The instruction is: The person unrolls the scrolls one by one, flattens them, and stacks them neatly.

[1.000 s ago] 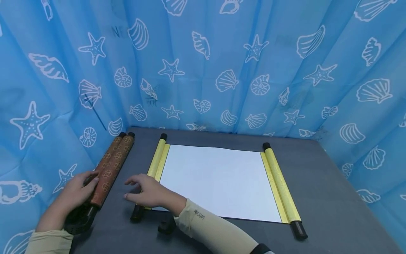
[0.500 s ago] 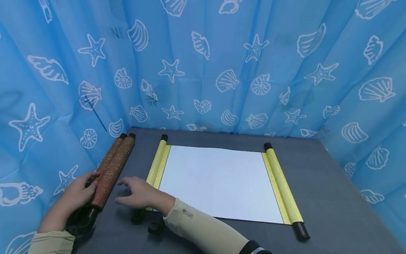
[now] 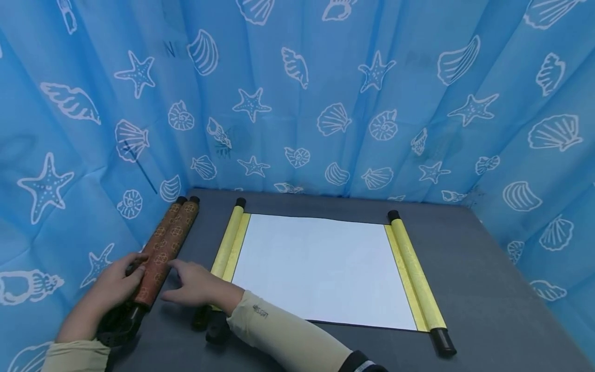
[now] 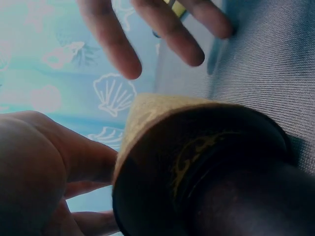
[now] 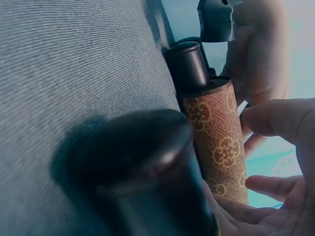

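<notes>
Two rolls of a brown scroll [image 3: 162, 248], patterned with gold flowers, lie side by side at the left of the table. My left hand [image 3: 113, 284] grips the left roll near its front end, thumb on top. Just right of the rolls is my right hand [image 3: 197, 284], thumb and fingers spread, fingertips close to the right roll. In the left wrist view the roll's dark end [image 4: 147, 172] fills the middle, with right-hand fingers [image 4: 170, 34] above. The right wrist view shows the scroll's black knob [image 5: 187, 66] and a nearer black knob [image 5: 147, 172].
A second scroll lies unrolled, its white sheet [image 3: 321, 268] between a left yellow roll [image 3: 228, 240] and a right yellow roll [image 3: 416, 274], both with black knobs. My right forearm crosses its front left corner. A blue shell-print curtain [image 3: 297, 103] stands behind the grey table [image 3: 502, 289].
My right hand has moved left, from over the left yellow roll to beside the brown scroll. My left hand stays on the brown scroll.
</notes>
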Available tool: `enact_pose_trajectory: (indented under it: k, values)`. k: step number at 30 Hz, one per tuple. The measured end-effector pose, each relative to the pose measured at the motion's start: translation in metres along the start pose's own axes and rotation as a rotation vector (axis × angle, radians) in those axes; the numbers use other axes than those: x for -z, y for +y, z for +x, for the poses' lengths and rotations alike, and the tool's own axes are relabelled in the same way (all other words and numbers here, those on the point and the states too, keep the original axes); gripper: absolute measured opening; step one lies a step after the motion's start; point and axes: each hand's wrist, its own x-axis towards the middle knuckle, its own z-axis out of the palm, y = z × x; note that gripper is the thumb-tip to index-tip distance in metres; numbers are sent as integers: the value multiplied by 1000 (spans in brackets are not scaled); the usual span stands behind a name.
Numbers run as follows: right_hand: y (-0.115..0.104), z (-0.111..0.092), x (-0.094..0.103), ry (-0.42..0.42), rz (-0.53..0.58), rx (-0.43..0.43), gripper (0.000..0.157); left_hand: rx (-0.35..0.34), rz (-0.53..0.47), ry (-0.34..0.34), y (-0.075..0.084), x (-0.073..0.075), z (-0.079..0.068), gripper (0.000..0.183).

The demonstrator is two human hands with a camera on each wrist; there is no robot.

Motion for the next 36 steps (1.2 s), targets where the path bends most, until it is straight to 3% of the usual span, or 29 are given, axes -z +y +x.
enact_pose_trajectory:
  k: [10,15,25,31,36]
  values:
    - [-4,12,-7,-27,-68,10,71,10,12,19,0,-1,1,50]
    - [-3,12,-8,-47,-17,-10,75,35,6,6,2,-3,0,52]
    - [-1,11,-13,2,44,1,82,6,-46,1,9,-7,-3,50]
    - [-1,11,-16,57,69,-48,79,-33,-94,23,11,-12,-7,44]
    - [-3,11,-15,94,72,-90,78,10,-134,4,14,-10,-6,58]
